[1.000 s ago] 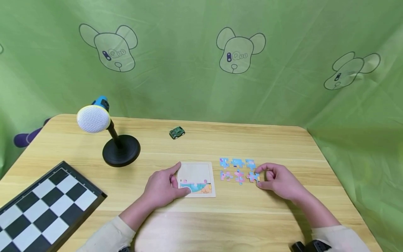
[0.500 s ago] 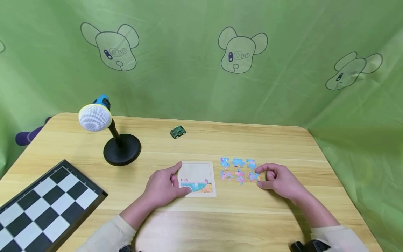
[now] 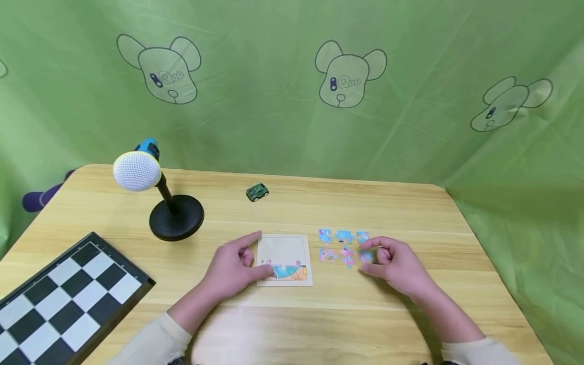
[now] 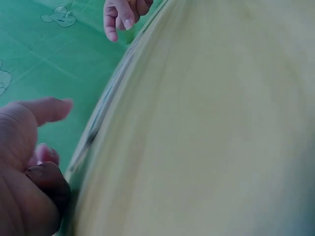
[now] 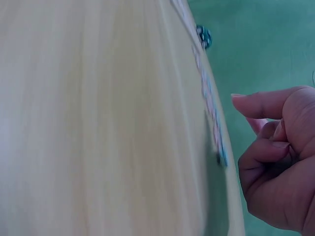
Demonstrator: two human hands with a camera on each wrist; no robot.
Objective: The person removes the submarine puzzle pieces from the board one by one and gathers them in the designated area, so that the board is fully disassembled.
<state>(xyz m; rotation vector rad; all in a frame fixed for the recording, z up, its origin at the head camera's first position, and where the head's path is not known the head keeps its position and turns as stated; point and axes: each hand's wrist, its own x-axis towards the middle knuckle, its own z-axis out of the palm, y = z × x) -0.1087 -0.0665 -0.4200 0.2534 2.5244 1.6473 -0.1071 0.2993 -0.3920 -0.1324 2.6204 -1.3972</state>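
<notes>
A square puzzle board (image 3: 285,247) lies flat, with a strip of joined picture pieces (image 3: 289,272) along its near side. My left hand (image 3: 232,266) is at its left edge, index finger and thumb spread apart, the thumb overlapping the strip in the head view. Two rows of loose blue and pink jigsaw pieces (image 3: 344,236) lie right of the board. Over the right end of these rows hovers my right hand (image 3: 396,264), index finger and thumb apart with nothing between them; it partly hides the end pieces. In the right wrist view its other fingers (image 5: 266,157) are bent.
A toy microphone (image 3: 137,171) on a round black stand (image 3: 176,218) rises at the back left. A checkered board (image 3: 73,299) covers the front left, and a small green toy car (image 3: 257,192) sits behind the puzzle. Green cloth (image 3: 274,126) hangs behind the table.
My right hand has shifted left from beside the end piece to above it. My left hand has moved slightly left, its thumb drawn back and up a little. The pieces look unmoved.
</notes>
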